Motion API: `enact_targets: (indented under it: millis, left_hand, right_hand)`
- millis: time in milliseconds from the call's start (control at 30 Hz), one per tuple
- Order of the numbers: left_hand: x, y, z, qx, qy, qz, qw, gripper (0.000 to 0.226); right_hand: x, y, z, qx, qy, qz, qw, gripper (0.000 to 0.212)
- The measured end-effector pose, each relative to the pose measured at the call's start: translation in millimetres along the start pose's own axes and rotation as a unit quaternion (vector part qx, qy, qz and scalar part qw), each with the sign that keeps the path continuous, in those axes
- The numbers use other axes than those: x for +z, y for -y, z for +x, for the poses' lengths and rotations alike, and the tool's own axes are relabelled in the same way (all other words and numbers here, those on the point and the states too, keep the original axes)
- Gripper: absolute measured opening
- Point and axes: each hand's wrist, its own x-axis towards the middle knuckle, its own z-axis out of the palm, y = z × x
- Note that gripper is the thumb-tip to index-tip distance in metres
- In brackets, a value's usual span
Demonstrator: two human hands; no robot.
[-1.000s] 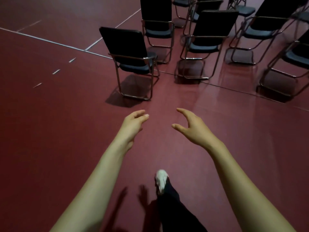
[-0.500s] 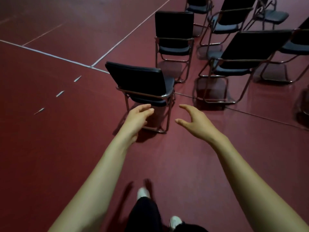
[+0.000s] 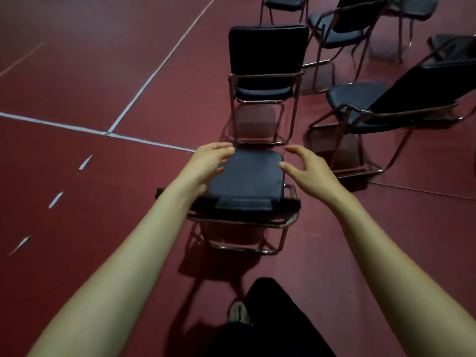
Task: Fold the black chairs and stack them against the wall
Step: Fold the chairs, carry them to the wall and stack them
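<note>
- Reaching out with left hand (image 3: 208,161) and right hand (image 3: 306,168) in the middle of the frame, both spread loose, fingers a little bent, holding nothing.
- Left hand over the left front corner of the seat (image 3: 252,173); hard to tell if touching it.
- Right hand just beside the right front corner of the seat, not on it.
- Standing right behind the nearest black chair (image 3: 247,204), seen from above, low in the middle of the frame, open on its metal legs on the red floor (image 3: 77,73).
- Looks like the very start of folding this one: going for a grip, nothing grabbed yet.
- Next, most likely: take the seat by both sides and tip it up toward the backrest so the frame shuts flat.
- Calls for a firm hold on both sides at once, with fingers kept away from the spots where the metal bars close.
- After that, lifting and carrying to the wall; no wall to see anywhere.
- Lots left to do: second chair (image 3: 268,55) just ahead in the upper middle, third chair (image 3: 386,106) at the right, more along the top edge, all open.
</note>
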Motion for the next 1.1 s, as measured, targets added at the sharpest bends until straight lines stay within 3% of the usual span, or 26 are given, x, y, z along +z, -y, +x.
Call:
enact_targets:
  millis: [133, 233, 367, 433, 533, 733, 900, 1100]
  left_hand:
    - [-10.7, -18.1, 114.4, -0.055, 0.041, 0.055, 0.996, 0.01]
    - [-12.2, -30.5, 196.1, -0.087, 0.046, 0.087, 0.991, 0.021]
    - [-11.7, -46.7, 302.0, -0.098, 0.041, 0.187, 0.977, 0.009]
    - [-11.8, -43.5, 353.2, -0.106, 0.05, 0.242, 0.963, 0.04]
    - [-7.5, -33.3, 419.9, -0.096, 0.068, 0.326, 0.938, 0.058]
    - [12.4, 42.4, 539.1, -0.09, 0.135, 0.423, 0.891, 0.06]
    - [24.5, 140.7, 609.1, -0.077, 0.195, 0.514, 0.832, 0.058]
    - [45.3, 238.2, 650.3, -0.136, 0.224, 0.542, 0.799, 0.061]
  right_hand:
    - [24.0, -4.6, 97.1, 0.054, 0.055, -0.01, 0.997, 0.051]
    - [49.8, -17.4, 176.8, 0.076, 0.089, -0.014, 0.993, 0.052]
    - [78.0, -40.5, 286.6, 0.119, 0.121, -0.005, 0.986, 0.055]
    - [91.3, -55.3, 331.1, 0.147, 0.14, -0.011, 0.979, 0.057]
    - [115.8, -84.0, 386.0, 0.176, 0.174, -0.03, 0.968, 0.06]
    - [199.1, -173.2, 462.2, 0.2, 0.227, -0.115, 0.946, 0.059]
    - [274.4, -250.4, 497.4, 0.21, 0.268, -0.162, 0.926, 0.06]
    - [344.8, -308.4, 513.4, 0.26, 0.295, -0.154, 0.906, 0.055]
